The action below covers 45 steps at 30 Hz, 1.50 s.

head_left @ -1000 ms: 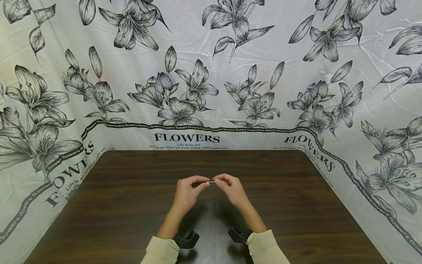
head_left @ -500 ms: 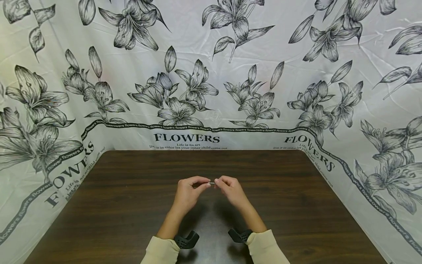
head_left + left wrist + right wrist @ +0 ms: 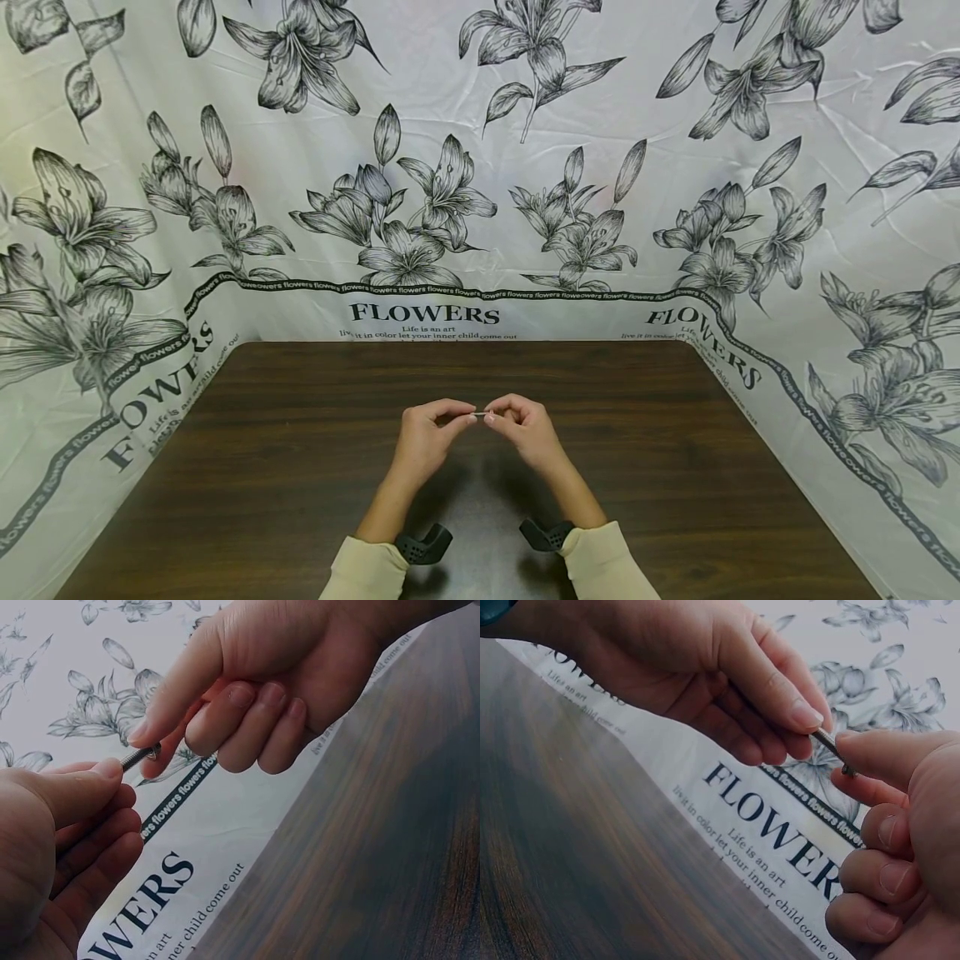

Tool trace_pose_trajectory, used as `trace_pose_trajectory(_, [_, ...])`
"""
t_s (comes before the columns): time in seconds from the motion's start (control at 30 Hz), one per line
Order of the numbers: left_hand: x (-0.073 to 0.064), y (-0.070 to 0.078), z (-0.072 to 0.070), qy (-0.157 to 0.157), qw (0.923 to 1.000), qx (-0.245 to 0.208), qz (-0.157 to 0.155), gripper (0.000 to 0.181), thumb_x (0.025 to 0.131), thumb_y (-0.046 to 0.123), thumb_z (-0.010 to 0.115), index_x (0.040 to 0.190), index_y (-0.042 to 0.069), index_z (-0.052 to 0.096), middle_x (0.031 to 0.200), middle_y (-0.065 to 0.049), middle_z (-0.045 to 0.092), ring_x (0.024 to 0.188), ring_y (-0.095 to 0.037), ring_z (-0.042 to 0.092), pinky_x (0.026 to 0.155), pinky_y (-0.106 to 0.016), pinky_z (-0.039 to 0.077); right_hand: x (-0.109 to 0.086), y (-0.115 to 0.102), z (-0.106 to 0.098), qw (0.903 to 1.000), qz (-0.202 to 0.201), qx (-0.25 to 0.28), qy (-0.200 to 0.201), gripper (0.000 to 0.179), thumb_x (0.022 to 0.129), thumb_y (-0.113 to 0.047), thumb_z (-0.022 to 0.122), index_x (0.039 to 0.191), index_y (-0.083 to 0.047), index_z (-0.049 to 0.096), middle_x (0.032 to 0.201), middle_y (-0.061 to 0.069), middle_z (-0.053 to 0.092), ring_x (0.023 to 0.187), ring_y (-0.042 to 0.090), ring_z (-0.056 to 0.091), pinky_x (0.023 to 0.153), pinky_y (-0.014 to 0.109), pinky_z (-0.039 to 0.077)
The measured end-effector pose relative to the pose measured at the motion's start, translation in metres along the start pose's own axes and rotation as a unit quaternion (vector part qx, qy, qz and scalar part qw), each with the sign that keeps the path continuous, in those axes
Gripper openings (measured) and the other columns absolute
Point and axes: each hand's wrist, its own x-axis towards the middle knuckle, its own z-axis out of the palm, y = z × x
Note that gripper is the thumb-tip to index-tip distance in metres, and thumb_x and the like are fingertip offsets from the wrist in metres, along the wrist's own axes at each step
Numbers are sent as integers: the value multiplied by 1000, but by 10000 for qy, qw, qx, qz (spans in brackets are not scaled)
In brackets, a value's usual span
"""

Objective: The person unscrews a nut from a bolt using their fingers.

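Note:
A thin metal bolt [image 3: 482, 413] with a threaded shaft spans the gap between both hands, above the table. My left hand [image 3: 424, 435] pinches one end of it between thumb and index finger, covering that end. At the other end my right hand [image 3: 531, 433] has thumb and index finger around the bolt's wider tip. In the left wrist view that tip of the bolt [image 3: 152, 751] shows between the right thumb and index finger. The right wrist view shows the shaft of the bolt [image 3: 828, 741] between the two thumbs. The right hand's other fingers are curled in.
A dark wood-grain table [image 3: 300, 383] lies beneath the hands. White cloth [image 3: 555, 317] printed with flowers and lettering hangs behind it and along both sides. Each wrist wears a black camera mount [image 3: 425, 545] below a cream sleeve [image 3: 369, 568].
Both hands dipped slightly toward the person and have risen back. The right thumb and index finger have shifted at the bolt's end, while the left pinch has stayed the same.

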Motion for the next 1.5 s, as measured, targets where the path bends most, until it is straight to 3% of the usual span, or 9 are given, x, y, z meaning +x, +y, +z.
trace_pose_trajectory(0.2, [0, -1, 0, 13, 10000, -37, -16, 9, 80, 6, 79, 89, 9, 77, 81, 8, 72, 71, -12, 67, 64, -40, 56, 0, -2, 1, 9998, -180, -56, 74, 15, 85, 9, 68, 98, 15, 63, 53, 2, 34, 46, 4, 31, 45, 20, 27])
trace_pose_trajectory(0.33, [0, -1, 0, 25, 9999, -87, -88, 9, 81, 7, 79, 89, 11, 78, 82, 8, 71, 72, -18, 67, 64, -38, 56, 0, -3, 2, 9995, -249, -131, 166, 17, 84, 9, 69, 99, 15, 63, 53, 6, 34, 46, 3, 31, 45, 20, 27])
trace_pose_trajectory(0.47, [0, -1, -1, 46, 9994, -186, -276, 9, 81, 7, 79, 89, 11, 78, 82, 7, 72, 73, -25, 67, 64, -33, 55, 0, -2, 3, 9991, -242, -236, 256, 17, 84, 8, 70, 99, 13, 64, 53, 4, 34, 46, 3, 31, 45, 19, 26])
trace_pose_trajectory(0.6, [0, 0, -1, 67, 9990, -231, -379, 10, 81, 8, 79, 89, 13, 78, 82, 7, 72, 73, -23, 66, 64, -30, 55, 0, -1, 4, 9987, -262, -313, 321, 16, 84, 7, 71, 99, 11, 65, 53, 3, 35, 46, 3, 31, 45, 19, 26])
trace_pose_trajectory(0.83, [1, -1, -1, -26, 9978, -504, -427, 9, 82, 8, 78, 90, 7, 77, 82, 5, 72, 76, -29, 67, 66, -38, 56, 0, -1, 4, 9966, -492, -536, 374, 15, 82, 8, 72, 96, 11, 66, 52, 3, 35, 46, 2, 30, 43, 20, 26])
trace_pose_trajectory(1.23, [1, 1, -3, -72, 9981, -376, -483, 11, 82, 7, 78, 92, 2, 76, 82, 5, 71, 72, -14, 66, 65, -31, 55, 0, -5, 3, 9951, -585, -780, 175, 18, 82, 7, 72, 98, 11, 66, 52, 8, 36, 47, 2, 32, 45, 19, 28])
trace_pose_trajectory(1.5, [0, 1, -1, -16, 9983, -399, -431, 9, 81, 6, 78, 89, 11, 77, 81, 5, 71, 71, -17, 66, 65, -38, 56, 0, -5, 0, 9960, -541, -697, 108, 20, 87, 7, 68, 105, 13, 64, 55, -1, 38, 48, 2, 32, 45, 20, 29])
